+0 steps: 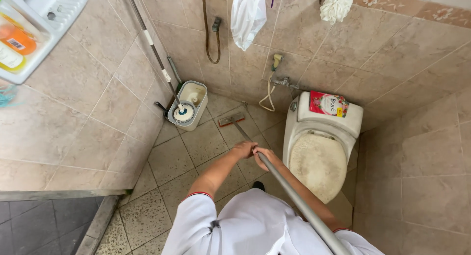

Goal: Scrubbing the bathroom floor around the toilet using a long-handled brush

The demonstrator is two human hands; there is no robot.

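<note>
- White shirt [255, 225] with red-trimmed sleeves nearest the camera, bottom centre; both forearms reach out from it toward the far floor.
- Long grey pole [299, 203] runs from bottom right, over the shirt, up-left through both hands to a flat scrubber head [231, 119] resting on the floor tiles, just beyond the hands.
- Far left, top corner: white wall shelf [59, 19] with an orange bottle [17, 39] in it.
- Left near: dark tiled threshold [44, 220] with a raised kerb.
- Left of centre, far: grey spin-mop bucket [189, 105] against the wall, a spin mop [184, 113] standing in it, its handle leaning up-left.
- Left hand [244, 149]: fingers curled closed around the pole, just left of the right hand, the two touching.
- Right hand [267, 157]: wrapped closed on the pole too, a little nearer the camera than the left.
- Scrubber head lies far and left of both hands, between bucket and toilet, close to the far wall.
- Centre far wall: white plastic bag [248, 14] hanging, hose [208, 34] looped beside it, wall tap [282, 81] lower down.
- Right of centre: white bath pouf [336, 5] hanging high.
- Right: white toilet [319, 137], lid down with a beige cover, a red-and-white pouch [327, 104] lying on the tank; right of the hands, near them.
</note>
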